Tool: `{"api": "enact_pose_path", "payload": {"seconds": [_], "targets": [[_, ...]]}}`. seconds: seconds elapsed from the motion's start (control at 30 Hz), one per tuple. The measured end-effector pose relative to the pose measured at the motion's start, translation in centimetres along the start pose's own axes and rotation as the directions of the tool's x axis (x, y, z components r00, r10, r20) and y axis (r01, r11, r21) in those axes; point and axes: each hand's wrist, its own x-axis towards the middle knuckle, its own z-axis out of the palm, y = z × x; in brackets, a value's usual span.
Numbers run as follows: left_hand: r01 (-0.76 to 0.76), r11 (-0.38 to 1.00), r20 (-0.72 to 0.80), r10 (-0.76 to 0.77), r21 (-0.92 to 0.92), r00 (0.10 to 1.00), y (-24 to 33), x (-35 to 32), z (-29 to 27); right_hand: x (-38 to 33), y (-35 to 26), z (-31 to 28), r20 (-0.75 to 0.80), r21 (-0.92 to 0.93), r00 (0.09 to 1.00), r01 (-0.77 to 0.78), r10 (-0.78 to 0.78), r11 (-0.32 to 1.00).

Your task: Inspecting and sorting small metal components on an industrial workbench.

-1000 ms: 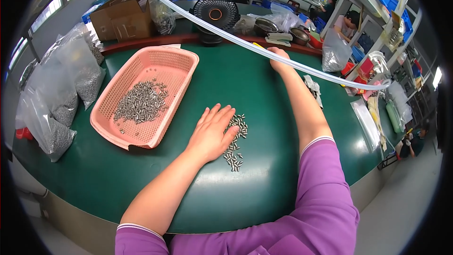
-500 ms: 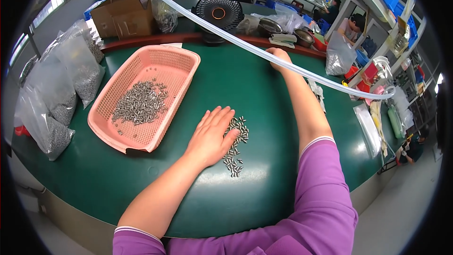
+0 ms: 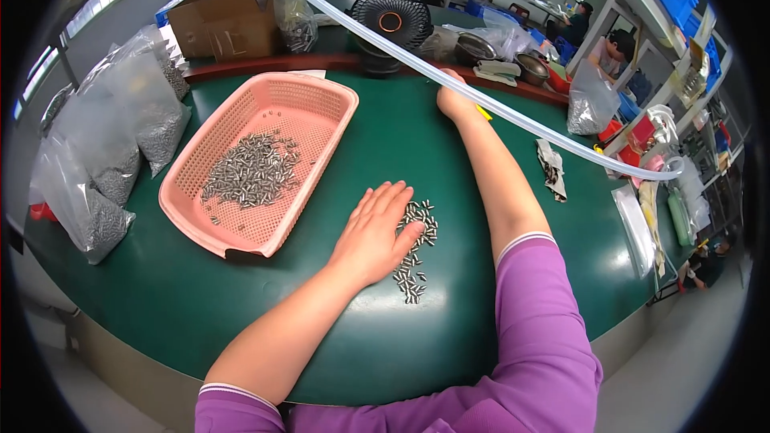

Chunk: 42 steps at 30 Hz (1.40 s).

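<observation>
My left hand [image 3: 375, 232] lies nearly flat on the green table, fingers stretched forward. Its thumb and edge rest against a pile of small cylindrical metal pins [image 3: 419, 228], which partly runs under the palm. At the far side of the table, my right hand [image 3: 455, 99] is closed. The clear hose crosses in front of its fingers, so what it grips is hidden. A bit of something yellow [image 3: 484, 112] shows beside the right wrist. Left of my left hand stands a pink perforated plastic basket [image 3: 337, 124] holding a heap of similar metal pins [image 3: 253, 168].
Clear bags of metal parts [image 3: 112, 144] stand along the left edge. A black fan [image 3: 391, 24] and a cardboard box [image 3: 224, 24] are at the back. A translucent hose [image 3: 513, 119] arches across the view. A crumpled cloth strip [image 3: 551, 168] lies right of my right arm.
My right hand has shifted slightly left and nearer, and the yellow bit has come into sight beside its wrist. My left hand keeps its place by the pins. The view has shifted a little.
</observation>
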Motion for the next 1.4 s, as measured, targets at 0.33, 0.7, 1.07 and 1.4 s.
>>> {"api": "enact_pose_path", "payload": {"seconds": [0.33, 0.7, 1.07, 1.4], "targets": [[-0.006, 0.994, -0.053, 0.000, -0.110, 0.999, 1.0, 1.0, 0.4, 0.1, 2.7, 1.6, 0.161, -0.109, 0.986, -0.030, 0.047, 0.994], [0.046, 0.996, -0.024, -0.048, -0.077, 0.999, -0.5, 0.3, 0.1, -15.3, -11.4, -11.2, 0.413, 0.497, 0.833, 0.131, -0.367, 0.858], [-0.074, 0.997, -0.023, 0.073, -0.032, 0.997, -0.4, -0.2, 0.4, -5.8, 2.1, -5.6, -0.007, -0.325, 0.979, -0.197, 0.206, 0.925], [0.040, 0.983, -0.024, -0.045, -0.177, 0.999, -0.4, 0.0, -0.4, -9.8, -3.4, -6.9, 0.252, 0.270, 0.966, -0.123, 0.053, 0.955]]}}
